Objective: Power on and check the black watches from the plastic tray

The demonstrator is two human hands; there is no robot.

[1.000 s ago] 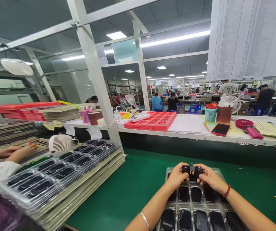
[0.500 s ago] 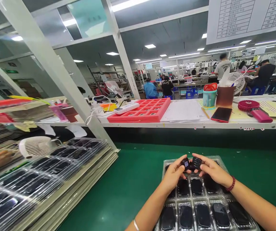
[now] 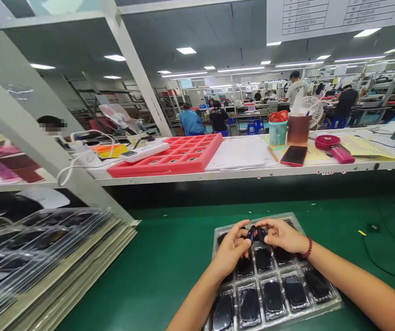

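Evidently, both hands are working close together above the far part of a clear, moulded plastic tray [image 3: 335, 301], which is resting at a slant on a smooth green work surface [image 3: 169, 269]. The left hand [image 3: 230, 248] is holding a small, glossy black piece [image 3: 251, 233] in a narrow pinch between thumb and fingers. The right hand [image 3: 284, 236], below a dark red beaded bracelet [image 3: 308, 247], is gripping a second small black piece [image 3: 261, 233] in a similarly narrow pinch. Both pieces are sitting tilted, side by side; whether they are touching cannot be told, as blur and fingers are hiding the gap. Beneath, rounded black slabs [image 3: 273, 295] are lying in separate compartments. At left, a layered stack of grey-beige sheets [image 3: 90, 269] is supporting another clear tray [image 3: 50, 239] holding dark items.

For sound handling, in my judgement, the fingertips should be bearing on the edges rather than smearing the glossy faces, and pressing only lightly. The pieces should be staying slightly apart, since a knock could be scratching them. Working low over the tray is advisable, as a slip could be marking the slabs below.
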